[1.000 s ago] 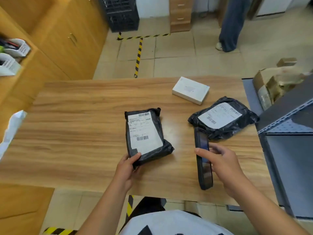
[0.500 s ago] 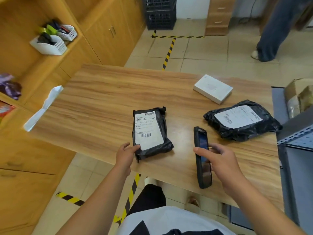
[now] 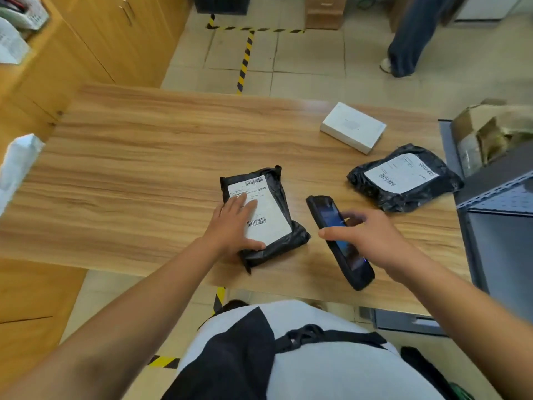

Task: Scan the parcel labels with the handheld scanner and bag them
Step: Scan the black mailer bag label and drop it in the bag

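Note:
A black poly parcel [image 3: 284, 203] with a white barcode label lies near the front of the wooden table [image 3: 144, 168]. My left hand [image 3: 233, 223] rests flat on it, fingers straight over the label, thumb along its near edge. Just right of it, my right hand [image 3: 372, 241] holds the black handheld scanner [image 3: 326, 215], thumb stretched across its lit screen, fingers blurred behind it. A second black parcel [image 3: 403, 177] with a label lies further right, untouched.
A white box [image 3: 353, 127] sits at the table's far right. A grey metal shelf [image 3: 501, 215] with cardboard boxes [image 3: 490, 128] stands against the right edge. A white bag [image 3: 17, 166] hangs at the left. Someone's legs [image 3: 409, 39] stand beyond on the tiled floor.
My left hand has moved from the parcel's near corner up onto its label and now lies flat. The scanner in my right hand has tilted and sits closer to that parcel.

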